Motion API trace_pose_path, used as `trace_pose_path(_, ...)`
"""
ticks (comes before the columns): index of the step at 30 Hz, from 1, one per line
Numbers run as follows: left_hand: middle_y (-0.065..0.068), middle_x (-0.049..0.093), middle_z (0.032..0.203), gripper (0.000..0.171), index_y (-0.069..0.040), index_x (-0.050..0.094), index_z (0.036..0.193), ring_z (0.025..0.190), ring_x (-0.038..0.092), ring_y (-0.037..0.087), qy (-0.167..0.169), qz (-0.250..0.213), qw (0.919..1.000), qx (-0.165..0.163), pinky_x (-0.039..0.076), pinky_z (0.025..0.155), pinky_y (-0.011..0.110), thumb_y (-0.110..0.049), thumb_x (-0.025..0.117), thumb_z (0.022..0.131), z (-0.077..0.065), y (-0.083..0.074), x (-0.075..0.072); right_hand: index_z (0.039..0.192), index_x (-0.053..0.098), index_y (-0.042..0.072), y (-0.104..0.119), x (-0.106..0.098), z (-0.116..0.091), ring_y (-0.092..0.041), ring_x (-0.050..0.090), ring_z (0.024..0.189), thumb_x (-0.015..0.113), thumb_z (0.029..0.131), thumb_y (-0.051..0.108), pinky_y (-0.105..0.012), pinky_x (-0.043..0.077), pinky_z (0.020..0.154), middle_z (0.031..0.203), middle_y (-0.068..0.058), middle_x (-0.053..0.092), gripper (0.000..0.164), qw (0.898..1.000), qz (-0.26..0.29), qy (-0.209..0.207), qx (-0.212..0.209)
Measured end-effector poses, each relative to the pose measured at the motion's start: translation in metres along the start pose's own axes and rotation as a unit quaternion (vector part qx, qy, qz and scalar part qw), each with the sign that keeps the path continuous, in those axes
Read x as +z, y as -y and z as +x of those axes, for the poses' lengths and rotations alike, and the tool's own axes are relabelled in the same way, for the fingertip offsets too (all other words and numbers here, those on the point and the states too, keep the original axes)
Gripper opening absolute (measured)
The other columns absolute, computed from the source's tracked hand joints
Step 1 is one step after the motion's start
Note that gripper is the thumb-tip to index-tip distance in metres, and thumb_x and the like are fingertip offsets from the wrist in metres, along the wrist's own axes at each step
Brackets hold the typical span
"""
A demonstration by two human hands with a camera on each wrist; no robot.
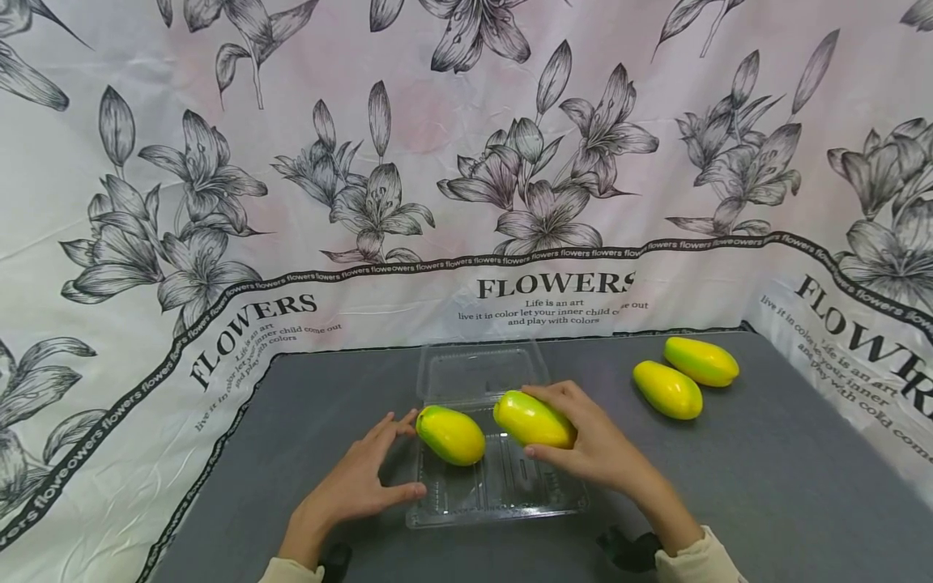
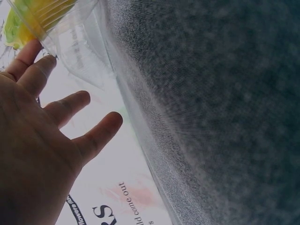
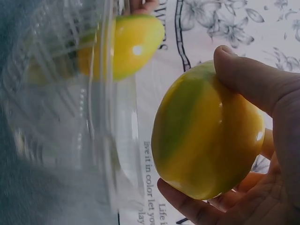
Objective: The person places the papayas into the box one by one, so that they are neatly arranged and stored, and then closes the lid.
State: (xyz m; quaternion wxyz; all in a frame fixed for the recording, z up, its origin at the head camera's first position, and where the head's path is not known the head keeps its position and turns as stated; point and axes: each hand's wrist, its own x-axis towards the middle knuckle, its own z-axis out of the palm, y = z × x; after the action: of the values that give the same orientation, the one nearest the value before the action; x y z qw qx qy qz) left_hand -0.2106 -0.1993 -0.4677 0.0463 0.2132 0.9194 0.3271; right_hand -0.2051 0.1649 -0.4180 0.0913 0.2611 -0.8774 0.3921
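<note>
My right hand [image 1: 594, 441] grips a yellow-green papaya [image 1: 535, 419] between thumb and fingers, over the right half of a clear plastic clamshell container [image 1: 499, 510]. In the right wrist view the held papaya [image 3: 206, 136] shows above the container's rim [image 3: 110, 98]. Another papaya [image 1: 452, 436] lies in the container's left half. Beside it, my left hand [image 1: 357, 474] has its fingers spread, fingertips right at the papaya's left end and the container's edge. The left wrist view shows this hand [image 2: 42, 117] with straight fingers and nothing in its grasp.
Two more papayas [image 1: 666, 390] [image 1: 701, 362] lie side by side on the grey table [image 1: 773, 486] at the right. The container's lid [image 1: 481, 372] stands open toward the back. A flower-printed cloth [image 1: 394, 308] walls the table at the back and sides.
</note>
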Motion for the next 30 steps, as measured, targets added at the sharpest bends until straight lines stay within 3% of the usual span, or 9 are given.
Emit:
trace_pose_path(9,-0.021,0.024,0.166,0.068,-0.033,0.049,0.136,0.16,0.014,0.033,-0.001,0.0,1.0,-0.004,0.018,0.114,0.08,-0.061,0.078,0.081,0.001,0.0,0.0,0.146,0.056,0.024,0.009,0.015,0.007,-0.014,0.056,0.096,0.088,0.08,0.031,-0.026,0.05,0.079,0.125,-0.005,0.058,0.074,1.0,0.025,0.014,-0.007)
trace_pose_path(19,-0.017,0.025,0.168,0.068,-0.036,0.049,0.137,0.16,0.014,0.033,-0.001,0.001,1.0,-0.003,0.018,0.114,0.08,-0.061,0.078,0.081,0.0,0.0,0.001,0.145,0.057,0.021,0.016,0.034,0.013,-0.012,0.054,0.1,0.088,0.079,0.038,-0.028,0.048,0.083,0.125,-0.001,0.06,0.074,0.999,0.019,0.021,-0.024)
trace_pose_path(30,-0.018,0.025,0.167,0.066,-0.037,0.048,0.135,0.159,0.015,0.034,0.0,-0.005,1.0,0.002,0.02,0.113,0.08,-0.059,0.079,0.081,0.0,-0.001,0.0,0.146,0.056,0.021,0.023,0.056,0.014,-0.012,0.053,0.104,0.087,0.08,0.04,-0.029,0.048,0.085,0.126,0.0,0.06,0.075,0.997,0.036,0.059,-0.041)
